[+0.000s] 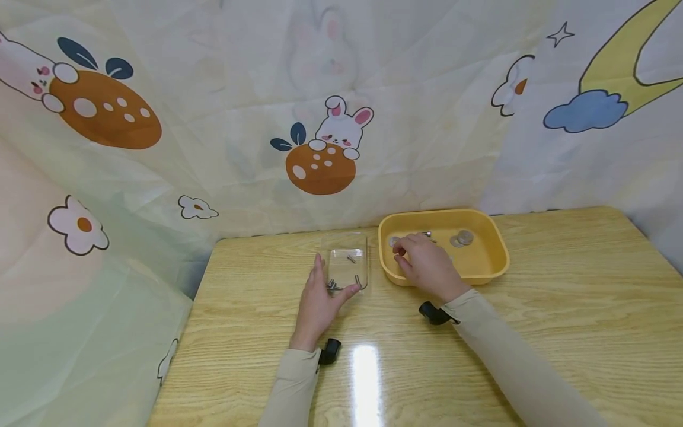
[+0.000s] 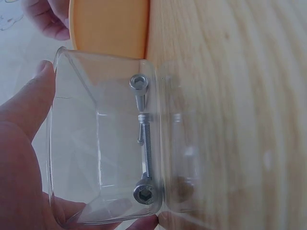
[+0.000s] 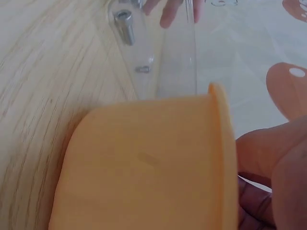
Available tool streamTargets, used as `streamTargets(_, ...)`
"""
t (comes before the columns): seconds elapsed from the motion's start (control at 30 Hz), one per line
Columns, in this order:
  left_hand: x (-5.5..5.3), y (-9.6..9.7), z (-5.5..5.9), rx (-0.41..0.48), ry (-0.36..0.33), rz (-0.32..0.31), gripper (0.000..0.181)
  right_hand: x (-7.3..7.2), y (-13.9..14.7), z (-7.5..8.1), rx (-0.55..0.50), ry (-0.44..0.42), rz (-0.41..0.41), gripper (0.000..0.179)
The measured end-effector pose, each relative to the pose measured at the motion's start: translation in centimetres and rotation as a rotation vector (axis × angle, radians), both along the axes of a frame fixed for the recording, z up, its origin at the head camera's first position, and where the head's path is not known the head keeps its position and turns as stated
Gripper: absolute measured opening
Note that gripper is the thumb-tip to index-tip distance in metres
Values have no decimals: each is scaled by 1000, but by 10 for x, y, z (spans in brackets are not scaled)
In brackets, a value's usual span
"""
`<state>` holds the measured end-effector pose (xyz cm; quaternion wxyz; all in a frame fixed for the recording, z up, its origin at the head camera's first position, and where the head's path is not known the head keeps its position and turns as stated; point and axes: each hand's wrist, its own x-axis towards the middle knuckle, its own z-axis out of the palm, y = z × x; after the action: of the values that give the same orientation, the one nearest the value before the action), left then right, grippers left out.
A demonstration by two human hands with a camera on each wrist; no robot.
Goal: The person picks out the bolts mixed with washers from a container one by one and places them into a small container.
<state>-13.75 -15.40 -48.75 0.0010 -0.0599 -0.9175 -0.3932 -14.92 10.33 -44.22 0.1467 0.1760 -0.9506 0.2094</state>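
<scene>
My left hand [image 1: 316, 305] holds a clear plastic box [image 2: 72, 129] on the table, thumb at one side and fingers round the other. Inside lie several metal socket-head bolts [image 2: 144, 192], loose on its floor. To the right, my right hand [image 1: 429, 270] reaches over the near-left part of a yellow tray [image 1: 500, 252], fingers bent and the thumb close to the index finger. I cannot tell whether anything is between those fingertips; the tray wall hides part of them in the right wrist view. Coins [image 1: 465, 237] and a bolt [image 1: 427, 234] lie in the tray.
Both containers stand near the back of the wood-grain table [image 1: 245, 332]. A cloth backdrop [image 1: 240, 148] printed with rabbits and flowers hangs behind and at the left. Each wrist carries a small black camera [image 1: 434, 313].
</scene>
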Motion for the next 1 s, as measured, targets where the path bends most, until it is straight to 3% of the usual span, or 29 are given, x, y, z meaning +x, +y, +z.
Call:
streamTargets(0.63, 0, 0, 2, 8, -4, -3, 119, -8, 28, -4, -56, -50, -88, 11)
streamTargets(1.0, 0, 0, 1, 13, -16, 1, 121, -13, 43, -7, -18, -105, -154, 26)
